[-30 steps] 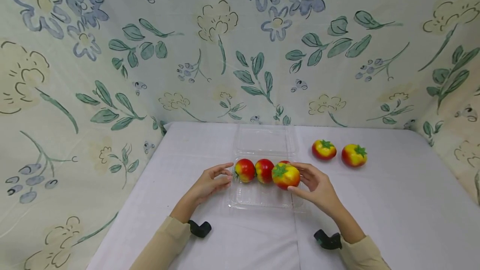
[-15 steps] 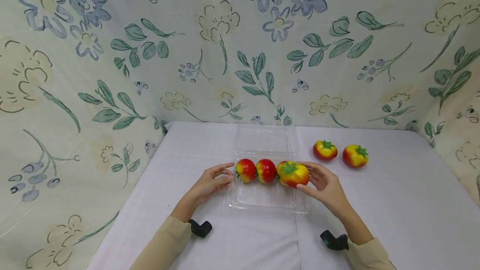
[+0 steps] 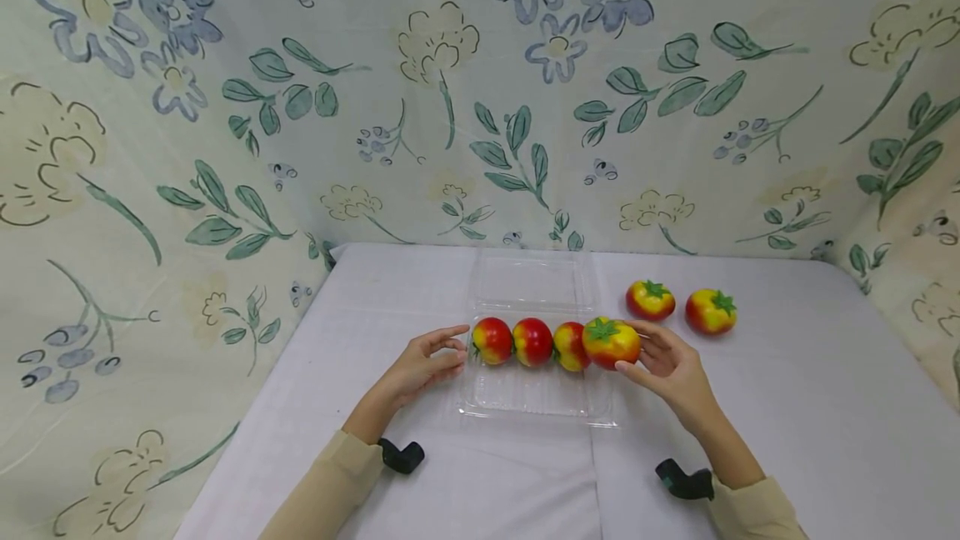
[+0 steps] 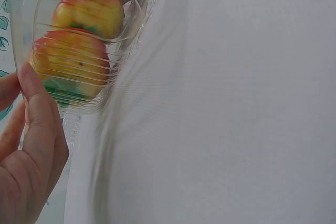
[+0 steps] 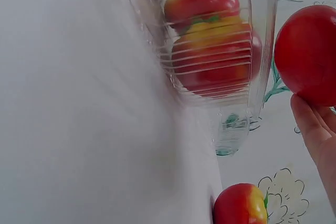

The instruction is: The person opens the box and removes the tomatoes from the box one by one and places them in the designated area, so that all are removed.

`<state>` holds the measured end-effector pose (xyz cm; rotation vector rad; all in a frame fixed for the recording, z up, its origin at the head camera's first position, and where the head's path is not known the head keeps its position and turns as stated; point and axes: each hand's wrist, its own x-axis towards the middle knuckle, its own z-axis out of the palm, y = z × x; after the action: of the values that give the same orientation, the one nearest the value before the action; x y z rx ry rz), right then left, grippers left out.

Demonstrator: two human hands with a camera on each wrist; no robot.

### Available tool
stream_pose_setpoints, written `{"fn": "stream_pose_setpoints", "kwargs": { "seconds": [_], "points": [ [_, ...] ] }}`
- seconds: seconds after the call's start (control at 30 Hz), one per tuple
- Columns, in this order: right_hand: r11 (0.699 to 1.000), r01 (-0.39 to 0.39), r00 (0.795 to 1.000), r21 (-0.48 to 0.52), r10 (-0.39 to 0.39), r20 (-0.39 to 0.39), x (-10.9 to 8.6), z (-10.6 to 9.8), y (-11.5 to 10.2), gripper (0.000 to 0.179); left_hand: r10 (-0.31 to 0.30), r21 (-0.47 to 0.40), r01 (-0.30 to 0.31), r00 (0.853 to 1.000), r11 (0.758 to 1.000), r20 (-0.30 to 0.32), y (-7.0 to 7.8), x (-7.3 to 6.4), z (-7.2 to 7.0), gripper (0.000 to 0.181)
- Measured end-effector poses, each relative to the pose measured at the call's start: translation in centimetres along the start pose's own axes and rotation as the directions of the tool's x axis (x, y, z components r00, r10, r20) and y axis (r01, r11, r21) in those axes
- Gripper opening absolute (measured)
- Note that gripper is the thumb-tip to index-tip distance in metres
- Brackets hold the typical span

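A clear plastic clamshell box (image 3: 517, 394) lies with its lid (image 3: 531, 280) folded back. Three red-and-yellow fruits stand in a row inside it: a left one (image 3: 492, 341), a middle one (image 3: 532, 342) and a right one (image 3: 570, 347). My left hand (image 3: 420, 367) pinches the box's left rim between thumb and finger, as the left wrist view shows. With curled fingers, my right hand (image 3: 671, 367) holds another fruit (image 3: 611, 343), green leafy cap up. In the right wrist view this held fruit (image 5: 310, 56) is above the box's rim, beside its end wall.
Two more such fruits, one nearer the box (image 3: 650, 301) and one farther right (image 3: 710, 312), rest on the white-covered table (image 3: 787, 407) at the back right. Behind the table hangs a floral cloth (image 3: 480, 148). Black wrist mounts sit at both cuffs.
My right hand has carried its fruit to the right, from over the third fruit to the box's right end, uncovering the third fruit. The left hand has stayed at the rim.
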<state>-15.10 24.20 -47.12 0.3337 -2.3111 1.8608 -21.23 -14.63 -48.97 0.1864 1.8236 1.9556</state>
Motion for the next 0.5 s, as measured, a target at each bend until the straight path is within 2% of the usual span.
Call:
{"fn": "stream_pose_setpoints", "kwargs": {
  "seconds": [0.5],
  "points": [
    [0.996,-0.052,0.996,-0.077,0.046,-0.075,-0.6,-1.6,0.2,0.058,-0.007,-0.011,0.007,1.000,1.000,-0.015,-0.2,0.1,-0.1,0.055]
  ]
}}
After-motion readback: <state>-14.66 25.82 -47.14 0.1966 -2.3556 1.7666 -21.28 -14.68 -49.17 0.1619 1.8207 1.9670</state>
